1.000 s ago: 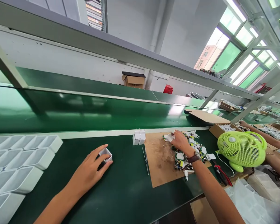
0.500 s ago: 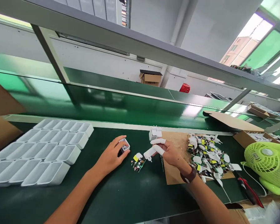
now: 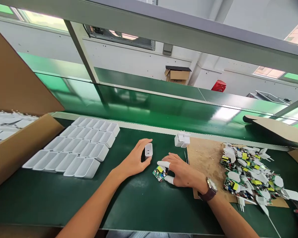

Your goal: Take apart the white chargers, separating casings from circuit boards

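Observation:
My left hand (image 3: 136, 157) is closed around a small white plastic charger housing (image 3: 148, 152), which stands on the dark green bench with a slotted face toward me. My right hand (image 3: 181, 170), white finger covers on thumb and index finger, pinches a small circuit board (image 3: 159, 174) with a yellow block and round components. The board is at the bench surface, just right of the housing and apart from it; its right part is hidden by the fingers. Behind my right hand stand a few white charger pieces (image 3: 182, 140) with small prongs.
Rows of open white housings (image 3: 86, 168) lie on the left, beside a cardboard box (image 3: 27, 148) of white parts. On the right, a cardboard sheet (image 3: 206, 158) carries a pile of circuit boards (image 3: 250, 175) with white pieces. A shelf beam (image 3: 164, 29) crosses overhead.
My view has swung left and down. My right hand has shifted from the white piece beside the board onto the board itself. The housing in my left hand has turned more upright.

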### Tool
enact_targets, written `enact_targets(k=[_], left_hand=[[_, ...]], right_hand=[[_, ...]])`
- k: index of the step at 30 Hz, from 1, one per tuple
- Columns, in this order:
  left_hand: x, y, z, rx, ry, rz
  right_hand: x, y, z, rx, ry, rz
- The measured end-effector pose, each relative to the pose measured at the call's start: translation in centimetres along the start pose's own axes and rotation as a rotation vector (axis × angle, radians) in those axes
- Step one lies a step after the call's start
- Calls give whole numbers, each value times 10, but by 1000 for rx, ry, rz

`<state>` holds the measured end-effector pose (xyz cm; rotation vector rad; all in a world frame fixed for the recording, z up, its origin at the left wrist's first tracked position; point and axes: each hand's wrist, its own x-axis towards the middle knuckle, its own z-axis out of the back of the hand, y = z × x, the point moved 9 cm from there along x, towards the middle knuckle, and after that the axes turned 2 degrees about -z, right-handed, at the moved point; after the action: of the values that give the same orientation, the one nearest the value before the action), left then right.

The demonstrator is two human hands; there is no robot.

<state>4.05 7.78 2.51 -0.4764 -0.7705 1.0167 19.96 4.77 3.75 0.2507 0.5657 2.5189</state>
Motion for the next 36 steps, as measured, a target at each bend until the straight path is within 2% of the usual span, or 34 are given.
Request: enact_targets(k=[3,8,12,15,18,20,23,26,31,36], left_hand=[[-1,2,-1,-31,27,25],[-2,15,-3,-63,63,155],[-3,30,-5,-80,54,261],[-2,25,-8,-100,18,185],[-2,9,-14,-66,0,61],[-3,-1,-17,-36,-2,5],[-4,-9,-21,3,-5,-37],[-3,-11,-20,39,-16,-46],[-3,-13,-17,67,-36,-73],[-2,-17,-18,73,-24,-88]], right_hand=[[-3,-9,1,39,-130,-15],[-12,-16,-3,85,-178,-61],[-14,-15,12,150,-359,-53],[-19,-13,33,190,-558,-46],[-25,-8,46,127,-679,-56],[-26,-4,47,52,-695,-67],[-25,-2,39,-40,-651,-97],[-24,-2,33,-63,-618,-121],[-25,2,35,-117,-630,-121],[-24,4,32,-110,-571,-118]])
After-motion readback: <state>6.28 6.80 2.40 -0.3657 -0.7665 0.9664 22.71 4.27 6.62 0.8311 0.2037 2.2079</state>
